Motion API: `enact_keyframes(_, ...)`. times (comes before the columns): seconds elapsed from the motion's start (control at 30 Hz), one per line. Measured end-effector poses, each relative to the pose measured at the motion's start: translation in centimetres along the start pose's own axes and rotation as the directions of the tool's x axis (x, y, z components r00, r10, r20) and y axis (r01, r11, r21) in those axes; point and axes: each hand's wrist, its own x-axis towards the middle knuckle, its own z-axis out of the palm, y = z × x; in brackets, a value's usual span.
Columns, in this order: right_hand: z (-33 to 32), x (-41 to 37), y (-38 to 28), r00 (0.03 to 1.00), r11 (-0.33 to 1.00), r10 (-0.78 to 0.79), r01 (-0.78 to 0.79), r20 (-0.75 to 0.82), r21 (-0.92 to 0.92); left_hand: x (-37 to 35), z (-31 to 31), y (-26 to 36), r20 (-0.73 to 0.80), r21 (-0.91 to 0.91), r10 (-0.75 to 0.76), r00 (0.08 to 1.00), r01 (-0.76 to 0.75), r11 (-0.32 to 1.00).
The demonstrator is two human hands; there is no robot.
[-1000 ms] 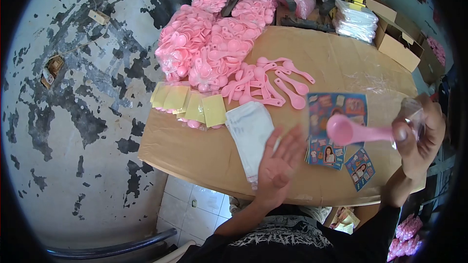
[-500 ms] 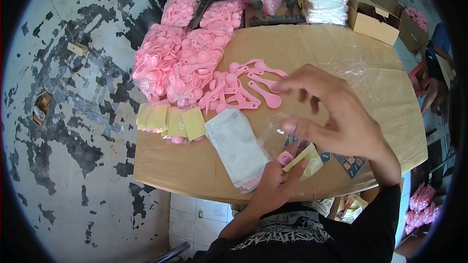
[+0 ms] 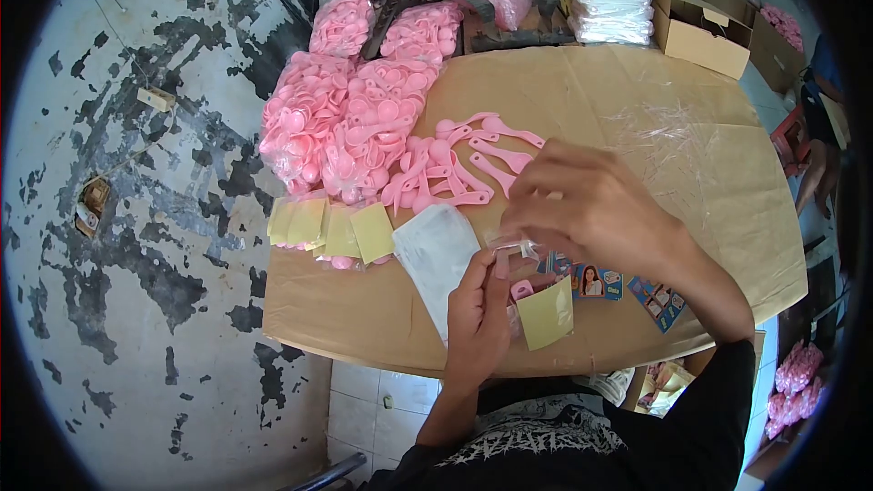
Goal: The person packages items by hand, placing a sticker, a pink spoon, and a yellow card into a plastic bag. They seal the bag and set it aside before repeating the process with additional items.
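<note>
My left hand point(image 3: 479, 314) is closed on the upper edge of a clear plastic bag point(image 3: 511, 244), thumb and fingers pressed together. A pink measuring spoon point(image 3: 521, 290), only partly visible, and a yellow card point(image 3: 547, 316) hang just below the fingers. My right hand point(image 3: 596, 209) is curled over the top of the same bag, its fingertips closed at the plastic and partly hidden. Left of the hands lies a stack of flat whitish bags point(image 3: 435, 250). Several loose pink spoons point(image 3: 441, 168) are heaped beyond it.
Large bags of pink spoons point(image 3: 355, 127) sit at the table's left. Packets with yellow cards point(image 3: 341, 232) lie below them. Blue printed cards point(image 3: 596, 283) rest by my right forearm. Clear plastic strips point(image 3: 668, 138), stacked clear packs point(image 3: 609, 14) and cardboard boxes point(image 3: 705, 41) are farther back.
My left hand has moved up to the bag's top edge, and the yellow card now hangs flatter. My right hand has come down and closed at the plastic. The view has shifted slightly.
</note>
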Motion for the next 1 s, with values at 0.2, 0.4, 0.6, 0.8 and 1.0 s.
enact_keyframes(0.2, 0.7, -0.5, -0.3, 0.997, 0.997, -0.063, 0.066, 0.053, -0.040, -0.3, 0.0, 0.6, -0.005, 0.132, 0.076, 0.997, -0.075, 0.988)
enact_keyframes(0.4, 0.5, -0.7, -0.1, 0.970, 0.995, -0.059, 0.077, 0.235, -0.069, -0.1, -0.4, 0.9, 0.064, 0.355, -0.041, 0.997, 0.016, 0.935)
enact_keyframes(0.6, 0.8, -0.9, 0.6, 0.951, 0.999, -0.031, 0.042, 0.307, -0.029, 0.5, -0.6, 1.3, 0.154, 0.460, -0.103, 0.983, 0.021, 0.888)
enact_keyframes(0.8, 1.2, -0.8, 1.1, 0.994, 0.983, 0.012, -0.031, 0.105, 0.178, -0.1, -1.6, 1.8, 0.241, 0.478, -0.001, 0.971, -0.117, 0.870)
enact_keyframes(1.0, 0.3, -0.3, 0.9, 0.987, 0.975, 0.117, -0.092, -0.115, 0.203, -0.6, -1.7, 2.4, 0.282, 0.382, 0.074, 0.956, -0.183, 0.906)
